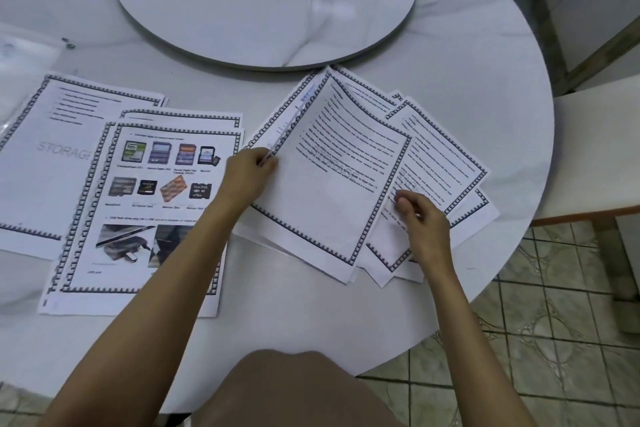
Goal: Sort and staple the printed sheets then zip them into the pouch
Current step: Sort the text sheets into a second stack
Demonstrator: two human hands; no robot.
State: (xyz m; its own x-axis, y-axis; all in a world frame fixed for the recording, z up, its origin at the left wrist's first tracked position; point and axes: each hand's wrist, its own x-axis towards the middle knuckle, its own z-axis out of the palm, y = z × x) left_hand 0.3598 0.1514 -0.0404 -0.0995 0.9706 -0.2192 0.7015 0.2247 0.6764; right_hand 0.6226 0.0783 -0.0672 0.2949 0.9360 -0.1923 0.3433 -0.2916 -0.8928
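Matt paper sheets (332,191) lie on a glossy marble-look table (467,55).

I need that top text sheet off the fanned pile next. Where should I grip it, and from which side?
Pinch the top text sheet by its left edge, coming from the left: that edge is lifted off the fanned pile, where the left hand pinches it. Elsewhere it lies flat on overlapping sheets, so fingers would likely drag several.
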